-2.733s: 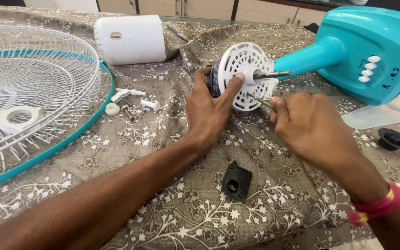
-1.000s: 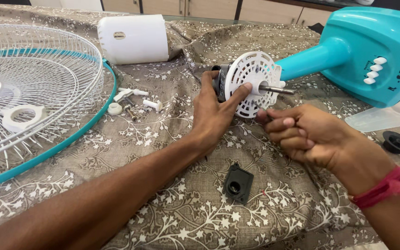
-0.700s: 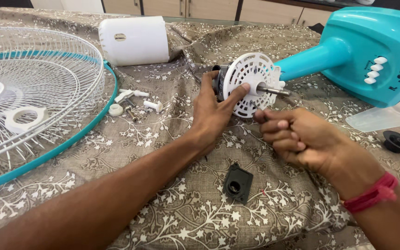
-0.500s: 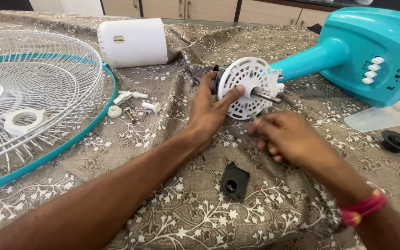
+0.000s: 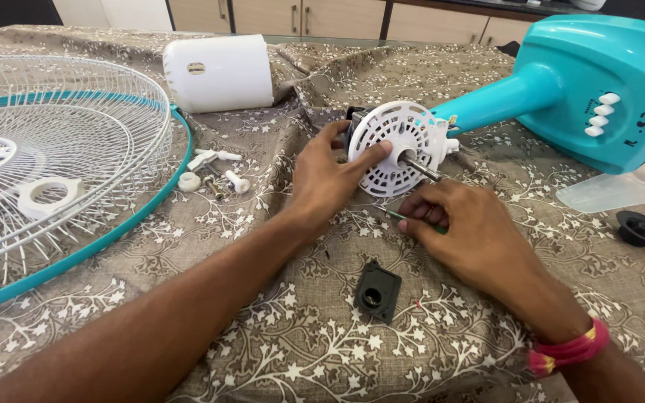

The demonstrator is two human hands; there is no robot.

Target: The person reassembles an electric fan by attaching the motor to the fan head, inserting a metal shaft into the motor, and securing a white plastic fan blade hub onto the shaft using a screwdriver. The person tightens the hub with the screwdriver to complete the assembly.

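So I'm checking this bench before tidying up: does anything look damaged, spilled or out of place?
Nothing looks broken or spilled. The fan is simply in pieces: the teal fan body lies on its side, the wire guard lies flat on the cloth, and loose white screws and a black plate are scattered about. The left hand holds the white motor cover.

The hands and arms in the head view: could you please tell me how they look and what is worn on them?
Both forearms are bare, with no sleeves in view. The left hand shows no ring, watch or band, and no glove. The right hand is also ungloved; its wrist carries a band of red thread, wound several times round, with a little yellow showing in it.
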